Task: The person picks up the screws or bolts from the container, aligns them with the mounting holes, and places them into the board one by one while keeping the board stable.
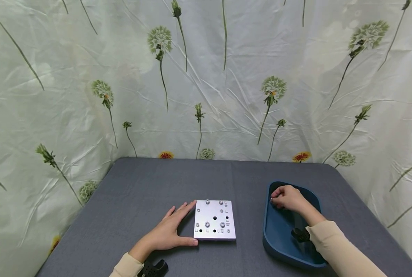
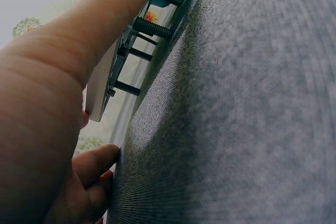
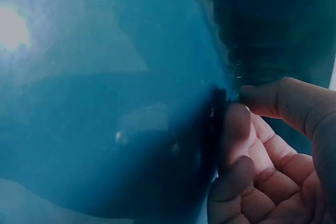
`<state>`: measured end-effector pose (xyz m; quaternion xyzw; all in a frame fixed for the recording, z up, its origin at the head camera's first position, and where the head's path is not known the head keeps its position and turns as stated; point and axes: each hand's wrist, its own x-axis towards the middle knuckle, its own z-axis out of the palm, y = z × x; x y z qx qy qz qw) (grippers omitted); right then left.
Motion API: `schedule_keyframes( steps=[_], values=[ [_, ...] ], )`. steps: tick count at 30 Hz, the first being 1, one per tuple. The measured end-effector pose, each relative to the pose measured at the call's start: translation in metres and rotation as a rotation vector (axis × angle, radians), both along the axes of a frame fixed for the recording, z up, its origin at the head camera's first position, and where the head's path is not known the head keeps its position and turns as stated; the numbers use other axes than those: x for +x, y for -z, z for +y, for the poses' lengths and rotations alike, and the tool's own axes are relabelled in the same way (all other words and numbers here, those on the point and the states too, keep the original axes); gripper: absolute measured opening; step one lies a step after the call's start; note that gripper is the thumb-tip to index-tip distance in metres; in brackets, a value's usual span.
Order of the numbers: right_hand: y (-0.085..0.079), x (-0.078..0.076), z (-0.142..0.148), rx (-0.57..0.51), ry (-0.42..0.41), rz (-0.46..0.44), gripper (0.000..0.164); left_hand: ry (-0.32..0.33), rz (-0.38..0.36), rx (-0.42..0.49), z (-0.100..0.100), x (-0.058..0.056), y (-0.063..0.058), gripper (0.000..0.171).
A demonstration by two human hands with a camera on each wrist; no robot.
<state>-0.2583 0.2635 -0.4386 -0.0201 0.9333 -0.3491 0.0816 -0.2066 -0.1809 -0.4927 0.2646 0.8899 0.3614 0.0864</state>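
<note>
A silver metal plate (image 1: 214, 219) carries several screws, small raised fittings and dark holes. In the left wrist view, threaded screws (image 2: 152, 28) stick out beneath its tilted-looking underside, above the cloth. My left hand (image 1: 171, 229) lies beside the plate's left edge with fingers extended, thumb at the near corner and index fingertip at the far one. Inside a blue tray (image 1: 267, 231), my right hand (image 1: 289, 199) pinches a small dark screw-like piece (image 3: 216, 109) between thumb and fingers. Its exact shape is mostly hidden and blurred.
The tray stands on the right side of a table with a dark grey cloth (image 1: 150, 192). A pale curtain with a dandelion print (image 1: 226, 96) hangs behind and at both sides. Dark wrist cameras (image 1: 154, 269) are worn on both wrists.
</note>
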Motion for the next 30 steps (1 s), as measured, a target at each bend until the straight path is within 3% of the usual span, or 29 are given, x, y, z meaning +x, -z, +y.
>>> schedule_keyframes(
  steps=[15,30],
  values=[
    [0.001,-0.001,-0.007,0.140,0.003,0.058,0.012,0.008,0.005,0.007,0.000,0.001,-0.001,0.115],
    [-0.012,0.004,0.009,0.131,0.043,0.088,0.012,-0.005,-0.002,-0.007,0.002,0.001,-0.003,0.115]
  ],
)
